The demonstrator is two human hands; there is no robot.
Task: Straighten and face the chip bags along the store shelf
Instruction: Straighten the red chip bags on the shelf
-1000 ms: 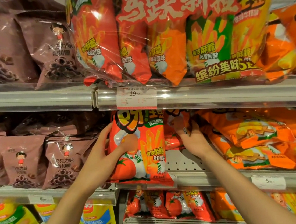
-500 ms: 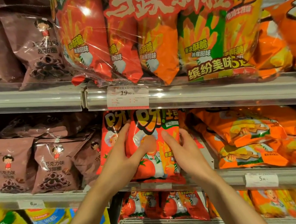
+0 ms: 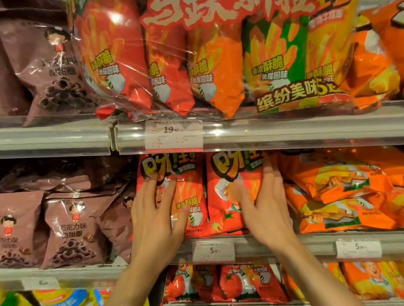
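I have both bare forearms reaching up from the bottom edge, angled slightly toward each other, the wrists well apart. My left hand (image 3: 156, 213) lies palm-forward with its fingers straight and a little spread, pressed flat against what stands in front of it, thumb stretched out toward the other hand. My right hand (image 3: 263, 201) is turned more edge-on, its straight fingers close together and pointing up, thumb reaching inward toward the left hand; the two thumbs are near but do not touch.
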